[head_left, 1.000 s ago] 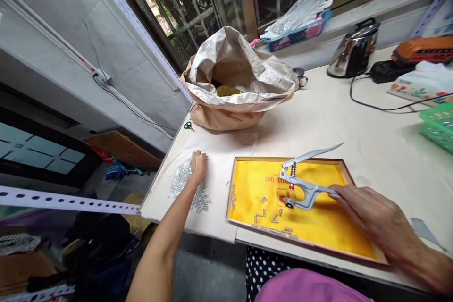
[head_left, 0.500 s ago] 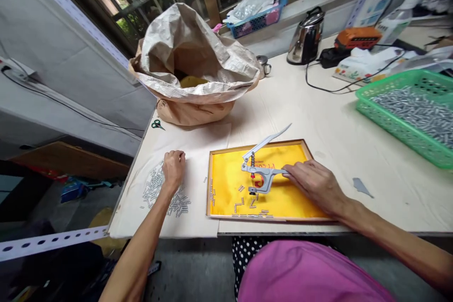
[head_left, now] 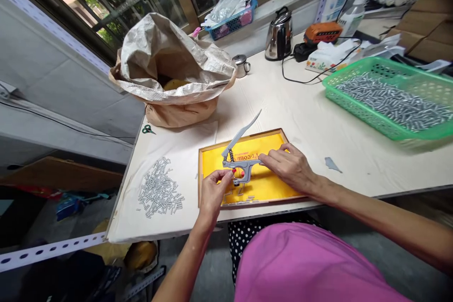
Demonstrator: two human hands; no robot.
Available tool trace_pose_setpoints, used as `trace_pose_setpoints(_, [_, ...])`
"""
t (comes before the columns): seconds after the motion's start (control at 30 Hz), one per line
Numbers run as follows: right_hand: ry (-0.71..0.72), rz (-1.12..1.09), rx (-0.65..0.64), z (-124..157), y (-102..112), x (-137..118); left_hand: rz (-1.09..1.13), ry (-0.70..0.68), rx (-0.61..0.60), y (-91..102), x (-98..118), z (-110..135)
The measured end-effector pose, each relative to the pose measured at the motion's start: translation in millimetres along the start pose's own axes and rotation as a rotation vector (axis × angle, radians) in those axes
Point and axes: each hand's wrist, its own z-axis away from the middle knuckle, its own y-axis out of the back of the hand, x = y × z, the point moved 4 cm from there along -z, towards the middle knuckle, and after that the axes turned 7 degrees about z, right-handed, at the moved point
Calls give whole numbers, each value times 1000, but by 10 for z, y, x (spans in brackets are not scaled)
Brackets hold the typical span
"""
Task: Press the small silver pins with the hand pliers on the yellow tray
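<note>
Pliers up over yellow-lined tray, mid-near part of table; sprung lever raised, i.e. not squeezed rn. Can't tell if tool touches tray floor.

Near → far:
- Near side of tray: few loose metal pins by the rim, some under the tool.
- L hand: thumb + fingertips brought together at pliers' mouth, right by red tip. Can't tell if there's a pin btwn them, fingers hide it.
- R hand: gripping rear end of the fixed arm, wrist over tray's right side. Lever not in its grasp.
- Left of tray: pin pile on cloth, nobody touching it.
- Right of tray: grey scrap, flat on table.
- Farther: scissors far left, sack beside them, green basket w/ more metal pins far right.
- Far back: lidded cup, then kettle.

Tips (imo, step looks like fine fingertip work at the mouth): R hand holds frame dead steady; L hand comes in from side, lines up w/ red tip's axis. Don't squeeze lever w/ fingertips in gap — pinch risk. Mind pins below, easy to knock.
</note>
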Motion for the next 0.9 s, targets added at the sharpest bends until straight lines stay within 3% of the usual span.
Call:
trace_pose_setpoints(0.17, [9, -19, 1, 55, -95, -3, -63, -19, 10, -48, -103, -33])
trace_pose_setpoints(0.37, [47, -35, -94, 140, -339, -29, -233, -26, 50, -150, -286, -117])
trace_pose_setpoints(0.5, [54, -87, -190, 187, -469, -30, -201, 79, 21, -209, -342, -154])
trace_pose_setpoints(0.77, [31, -133, -461, 231, -622, -32, -275, 288, -95, -233, -219, -242])
trace_pose_setpoints(0.9, [9, -108, -523, 239, -648, -52, -261, 365, -118, -243, -216, -281])
